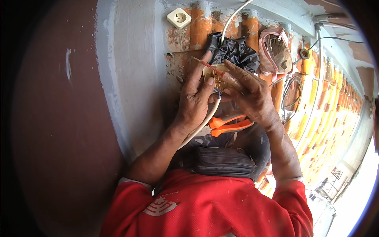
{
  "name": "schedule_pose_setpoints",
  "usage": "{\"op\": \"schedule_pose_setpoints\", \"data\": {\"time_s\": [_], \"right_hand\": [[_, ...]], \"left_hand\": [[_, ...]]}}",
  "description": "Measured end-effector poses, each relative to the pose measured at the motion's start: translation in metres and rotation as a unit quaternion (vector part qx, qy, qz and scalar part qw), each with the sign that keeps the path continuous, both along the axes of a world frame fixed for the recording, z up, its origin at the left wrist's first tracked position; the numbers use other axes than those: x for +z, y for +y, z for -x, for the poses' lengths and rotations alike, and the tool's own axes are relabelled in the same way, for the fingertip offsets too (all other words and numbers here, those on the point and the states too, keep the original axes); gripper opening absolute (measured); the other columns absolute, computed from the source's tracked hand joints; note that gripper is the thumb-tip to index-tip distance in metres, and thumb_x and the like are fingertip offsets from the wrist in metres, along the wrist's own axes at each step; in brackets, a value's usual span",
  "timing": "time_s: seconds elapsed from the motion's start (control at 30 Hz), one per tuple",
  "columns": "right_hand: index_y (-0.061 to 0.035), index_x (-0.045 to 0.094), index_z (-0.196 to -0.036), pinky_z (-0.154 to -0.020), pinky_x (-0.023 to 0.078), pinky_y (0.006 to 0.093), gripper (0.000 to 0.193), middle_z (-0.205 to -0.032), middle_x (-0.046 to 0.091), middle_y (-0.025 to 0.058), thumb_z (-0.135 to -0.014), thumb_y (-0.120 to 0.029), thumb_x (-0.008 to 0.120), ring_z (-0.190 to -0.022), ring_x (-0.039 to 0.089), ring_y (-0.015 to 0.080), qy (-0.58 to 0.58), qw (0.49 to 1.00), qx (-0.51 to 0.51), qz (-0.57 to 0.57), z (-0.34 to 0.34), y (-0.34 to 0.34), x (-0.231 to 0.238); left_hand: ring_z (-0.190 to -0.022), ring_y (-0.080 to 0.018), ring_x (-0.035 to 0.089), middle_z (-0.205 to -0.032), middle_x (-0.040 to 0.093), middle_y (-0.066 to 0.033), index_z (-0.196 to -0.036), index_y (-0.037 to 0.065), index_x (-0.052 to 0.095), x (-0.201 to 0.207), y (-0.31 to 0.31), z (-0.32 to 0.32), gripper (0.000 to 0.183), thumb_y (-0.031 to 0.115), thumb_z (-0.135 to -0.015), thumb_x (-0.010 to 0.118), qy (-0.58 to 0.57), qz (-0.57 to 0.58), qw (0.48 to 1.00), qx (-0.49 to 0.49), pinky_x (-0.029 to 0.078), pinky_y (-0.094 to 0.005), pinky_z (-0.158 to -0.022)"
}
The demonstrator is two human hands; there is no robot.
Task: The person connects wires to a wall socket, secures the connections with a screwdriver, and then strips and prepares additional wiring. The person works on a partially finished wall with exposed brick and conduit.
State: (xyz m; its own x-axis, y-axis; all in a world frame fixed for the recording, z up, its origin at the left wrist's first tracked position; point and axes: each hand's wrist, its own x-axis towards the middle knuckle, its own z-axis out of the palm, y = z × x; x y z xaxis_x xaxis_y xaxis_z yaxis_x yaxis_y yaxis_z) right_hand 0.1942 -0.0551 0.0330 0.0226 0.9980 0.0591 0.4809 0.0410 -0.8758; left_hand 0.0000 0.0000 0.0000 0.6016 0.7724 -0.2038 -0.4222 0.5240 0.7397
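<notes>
My left hand (192, 104) is closed around the edge of an open socket base (216, 81) with brass parts showing. A white cable (204, 120) with a blue wire at its end runs up to the base from below. In my right hand (254, 98) is a screwdriver (215, 71), its handle between the fingers. The red shaft slants across the base, and the tip sticks out up and left past my left index finger. Whether the tip touches anything I cannot tell. Beneath the hands, pliers (230, 128) with orange and black grips lie by my lap.
A crumpled black plastic bag (237, 51) lies just beyond the hands, beside a second white cable (229, 21). A cream wall socket (179, 18) rests at the upper left on the roof tiles (201, 27). To the right are a pink zip pouch (268, 59) and a coiled dark cable (294, 94).
</notes>
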Motion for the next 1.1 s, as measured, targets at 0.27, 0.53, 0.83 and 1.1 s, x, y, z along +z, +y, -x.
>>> {"op": "schedule_pose_setpoints", "data": {"time_s": [0.27, 0.53, 0.83, 1.1], "right_hand": [[0.0037, 0.060, -0.154, -0.086, 0.069, 0.0385, 0.059, -0.126, 0.076, 0.0233, -0.098, 0.001, 0.075, -0.105, 0.082, 0.0290, -0.041, 0.998, -0.037, 0.016, 0.006, -0.003, 0.009], [-0.0010, 0.064, -0.152, -0.081, 0.066, 0.0436, 0.061, -0.119, 0.078, 0.0234, -0.094, -0.009, 0.082, -0.098, 0.081, 0.0395, -0.178, 0.978, -0.043, -0.096, 0.010, -0.004, -0.004], [-0.0004, 0.063, -0.153, -0.083, 0.066, 0.0390, 0.060, -0.120, 0.079, 0.0209, -0.097, -0.011, 0.083, -0.102, 0.081, 0.0300, -0.063, 0.996, -0.068, 0.010, 0.016, 0.002, -0.002], [0.0058, 0.065, -0.115, -0.076, 0.060, 0.0277, 0.018, -0.108, 0.076, 0.0069, -0.109, -0.009, 0.074, -0.099, 0.073, 0.0132, 0.129, 0.958, -0.220, 0.132, 0.012, -0.005, 0.026]], "left_hand": [[-0.119, -0.0104, 0.066, -0.145, 0.063, -0.0073, -0.173, 0.011, 0.035, -0.009, 0.000, -0.007, 0.055, 0.020, -0.120, 0.051, 0.089, -0.112, 0.990, 0.018, 0.063, -0.0261, -0.086], [-0.121, -0.0086, 0.063, -0.140, 0.062, -0.0051, -0.164, 0.008, 0.043, -0.014, -0.002, -0.003, 0.047, 0.024, -0.121, 0.052, 0.116, -0.142, 0.983, 0.016, 0.062, -0.0268, -0.093], [-0.129, -0.0147, 0.062, -0.145, 0.062, -0.0086, -0.165, 0.008, 0.041, -0.018, -0.004, -0.005, 0.047, 0.023, -0.121, 0.049, 0.123, -0.176, 0.976, 0.041, 0.063, -0.0348, -0.101], [-0.125, -0.0252, 0.070, -0.143, 0.062, -0.0152, -0.165, 0.009, 0.036, -0.004, -0.003, -0.006, 0.048, 0.020, -0.121, 0.048, 0.017, -0.035, 0.998, 0.042, 0.067, -0.0489, -0.104]]}}
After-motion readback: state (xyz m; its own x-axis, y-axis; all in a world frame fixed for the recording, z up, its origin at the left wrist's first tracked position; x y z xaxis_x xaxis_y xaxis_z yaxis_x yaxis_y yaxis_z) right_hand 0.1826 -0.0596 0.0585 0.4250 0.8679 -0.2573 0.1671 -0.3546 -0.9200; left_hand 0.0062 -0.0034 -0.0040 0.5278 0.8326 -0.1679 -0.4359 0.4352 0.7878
